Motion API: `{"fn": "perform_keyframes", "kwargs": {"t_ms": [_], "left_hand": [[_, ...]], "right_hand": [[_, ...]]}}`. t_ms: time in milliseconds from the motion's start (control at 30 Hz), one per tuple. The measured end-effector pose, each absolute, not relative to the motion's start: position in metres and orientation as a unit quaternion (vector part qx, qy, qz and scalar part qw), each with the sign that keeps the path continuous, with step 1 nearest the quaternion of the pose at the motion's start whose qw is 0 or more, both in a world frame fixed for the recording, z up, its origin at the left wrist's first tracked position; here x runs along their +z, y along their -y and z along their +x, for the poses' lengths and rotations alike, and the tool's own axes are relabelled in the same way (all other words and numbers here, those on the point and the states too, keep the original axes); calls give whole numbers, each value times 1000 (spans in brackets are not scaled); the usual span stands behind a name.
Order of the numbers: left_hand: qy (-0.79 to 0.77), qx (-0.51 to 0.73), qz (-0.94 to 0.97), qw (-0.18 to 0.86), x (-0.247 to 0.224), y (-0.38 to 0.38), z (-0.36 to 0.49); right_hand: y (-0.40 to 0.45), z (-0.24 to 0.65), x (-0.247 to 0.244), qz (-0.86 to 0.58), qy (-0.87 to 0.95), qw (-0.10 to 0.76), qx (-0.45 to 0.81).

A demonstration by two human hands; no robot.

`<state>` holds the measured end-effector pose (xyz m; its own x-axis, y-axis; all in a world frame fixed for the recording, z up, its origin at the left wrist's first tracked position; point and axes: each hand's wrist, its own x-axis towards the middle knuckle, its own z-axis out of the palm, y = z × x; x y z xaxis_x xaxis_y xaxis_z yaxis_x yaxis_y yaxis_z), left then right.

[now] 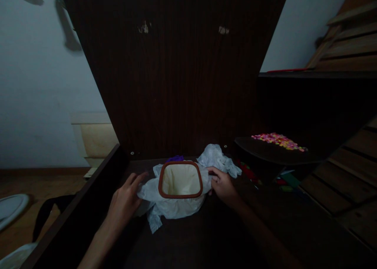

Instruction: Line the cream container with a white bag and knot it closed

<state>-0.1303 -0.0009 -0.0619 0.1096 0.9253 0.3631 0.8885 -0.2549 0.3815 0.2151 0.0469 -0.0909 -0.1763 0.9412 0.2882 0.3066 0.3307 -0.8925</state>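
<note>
A small bin with a brown squarish rim [180, 196] stands upright on the dark surface, lined with a whitish plastic bag [182, 209]. The bag's edges hang over the rim and hide the bin's outer walls. At the left, my left hand [125, 196] is closed on a gathered part of the bag, with some fingertips hidden. Opposite it, my right hand [223, 185] pinches the bag's edge just beside the rim. Behind that hand lies a crumpled white plastic bag [215, 159], apart from my fingers. The bin's inside shows pale lining.
A tall dark wooden panel [179, 84] rises behind the bin. To the right, a dark rounded shelf [250, 147] bears a pile of small pink and yellow pieces [278, 140]. Something purple [175, 158] lies behind the bin. A raised dark edge [73, 210] runs along the left.
</note>
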Motion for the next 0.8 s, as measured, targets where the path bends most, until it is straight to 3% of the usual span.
{"fn": "perform_keyframes", "kwargs": {"t_ms": [167,333,600,700,800], "left_hand": [[-515,338,776,133,-62,4,-135],[-531,259,779,211,-75,16,-131],[-580,44,806,109,-79,4,-120],[-632,95,763,102,-70,1,-122],[-614,240,734,165,-69,-3,-123]], "right_hand": [[-48,214,-88,-442,638,487,400],[-40,214,-83,-414,602,470,495],[-43,195,-86,-416,548,507,519],[-50,191,-90,-425,544,524,500],[-54,189,-94,-429,541,538,483]]}}
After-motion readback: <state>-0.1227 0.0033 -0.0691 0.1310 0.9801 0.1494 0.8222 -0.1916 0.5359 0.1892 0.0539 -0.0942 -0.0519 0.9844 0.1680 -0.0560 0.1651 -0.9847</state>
